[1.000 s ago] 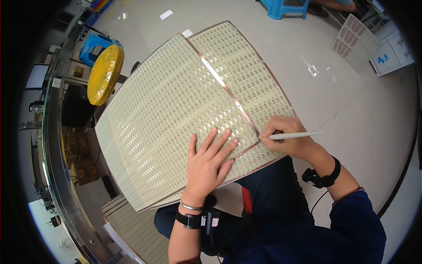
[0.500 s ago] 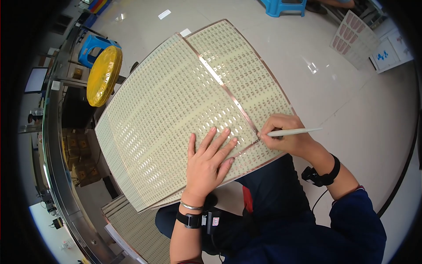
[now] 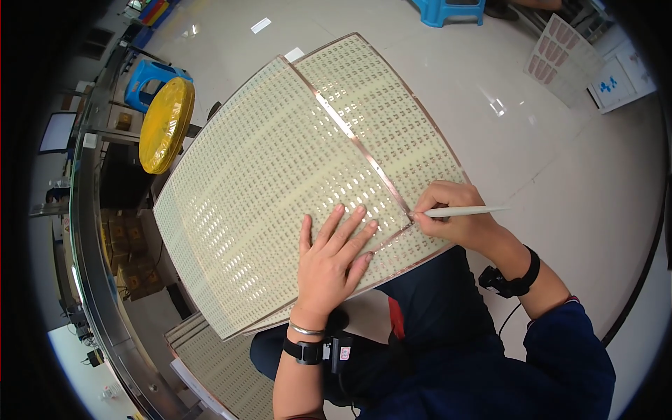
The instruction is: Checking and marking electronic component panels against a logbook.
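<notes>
A large pale yellow circuit board panel (image 3: 273,154) with rows of small shiny pads lies tilted over another such panel (image 3: 392,105), which sticks out beyond it at the right and near edges. Copper-coloured strips run along their borders. My left hand (image 3: 332,262) rests flat on the top panel, its fingers spread. At that panel's near right corner, my right hand (image 3: 448,217) pinches a slim, pale pen-shaped tool (image 3: 462,210). The tapered end points right, away from the panels; the other end is hidden in my fingers, so whether it touches the panel I cannot tell.
More panels (image 3: 231,371) are stacked low at the left, beside a metal-edged bench (image 3: 105,308). A yellow-covered round stool (image 3: 166,126) and a blue stool (image 3: 148,80) stand at the far left. Another blue stool (image 3: 451,10) is at the back. A patterned sheet (image 3: 560,59) leans at the far right.
The panels and both hands shift very slightly in the picture. Left hand stays flat, and the right keeps its pinch on the tool at the same corner.
</notes>
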A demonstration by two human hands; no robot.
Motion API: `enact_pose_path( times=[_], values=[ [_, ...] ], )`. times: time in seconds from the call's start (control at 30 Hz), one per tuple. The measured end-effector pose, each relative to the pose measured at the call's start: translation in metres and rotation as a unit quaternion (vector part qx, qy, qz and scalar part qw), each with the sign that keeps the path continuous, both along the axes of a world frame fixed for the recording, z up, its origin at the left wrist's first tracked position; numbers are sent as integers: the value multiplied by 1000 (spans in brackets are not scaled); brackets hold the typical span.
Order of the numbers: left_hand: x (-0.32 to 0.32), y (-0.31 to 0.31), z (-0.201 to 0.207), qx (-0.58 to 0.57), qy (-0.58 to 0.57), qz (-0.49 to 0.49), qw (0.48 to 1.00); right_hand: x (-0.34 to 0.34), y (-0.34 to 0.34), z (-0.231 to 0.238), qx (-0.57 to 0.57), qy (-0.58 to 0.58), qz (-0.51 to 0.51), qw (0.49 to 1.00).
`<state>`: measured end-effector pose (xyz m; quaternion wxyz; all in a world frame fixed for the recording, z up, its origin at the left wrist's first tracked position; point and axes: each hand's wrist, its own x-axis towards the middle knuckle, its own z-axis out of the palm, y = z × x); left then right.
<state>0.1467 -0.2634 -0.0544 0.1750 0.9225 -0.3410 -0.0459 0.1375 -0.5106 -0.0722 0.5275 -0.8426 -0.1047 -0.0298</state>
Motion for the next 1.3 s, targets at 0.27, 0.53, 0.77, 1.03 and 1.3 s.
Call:
enact_pose_path(
  times=[0.27,0.53,0.77,1.03,1.3],
  values=[
    [0,1,-3,1,4,1,1000,-2,3,4,5,-18,34,999],
    [0,0,-3,-5,-3,0,1000,0,-1,0,-11,-24,61,998],
    [0,0,-2,-3,1,2,1000,4,-4,2,-32,-27,100,994],
    [0,1,-2,-2,-5,1,1000,6,-4,8,-40,2,113,993],
    [0,1,-2,-5,-5,1,1000,9,0,3,34,75,14,996]
  ],
)
